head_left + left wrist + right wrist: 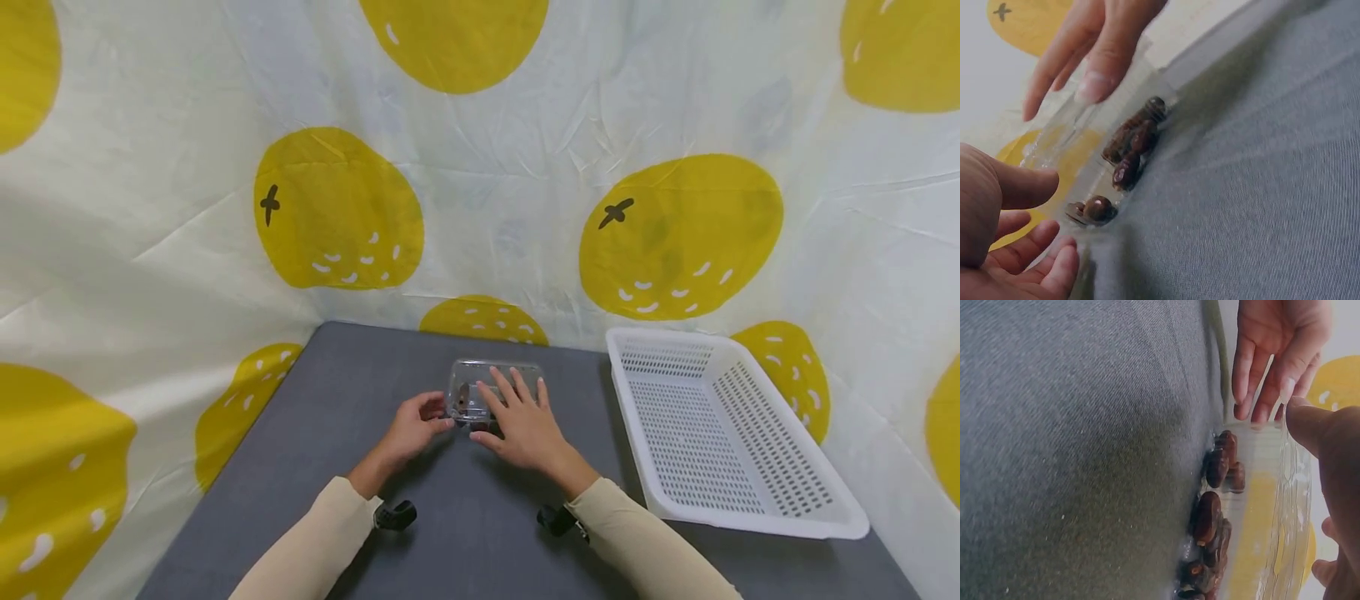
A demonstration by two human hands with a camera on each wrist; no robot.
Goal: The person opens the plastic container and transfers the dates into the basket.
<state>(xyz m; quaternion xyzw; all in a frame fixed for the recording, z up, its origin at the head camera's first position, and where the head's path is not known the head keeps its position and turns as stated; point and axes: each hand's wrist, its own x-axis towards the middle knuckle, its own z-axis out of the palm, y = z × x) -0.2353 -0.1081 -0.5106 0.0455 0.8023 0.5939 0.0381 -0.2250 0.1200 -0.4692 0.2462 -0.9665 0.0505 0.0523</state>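
A clear plastic box (467, 372) with its lid down stands on the grey table. Several dark brown dates (1126, 171), wrinkled and glossy, lie on its bottom. My right hand (528, 432) is over the lid, fingers straight and spread, palm down. At the box's left end is my left hand (411, 428), its fingers loosely bent and its thumb apart from them. In the right wrist view the left fingertips are right at the end wall, close to the lid's rim. The right hand covers part of the lid in the head view.
A white perforated plastic basket (648, 467) stands on the right side of the grey table (480, 533). Behind the table hangs a white cloth (480, 208) printed with yellow fruit; it also runs along the left side.
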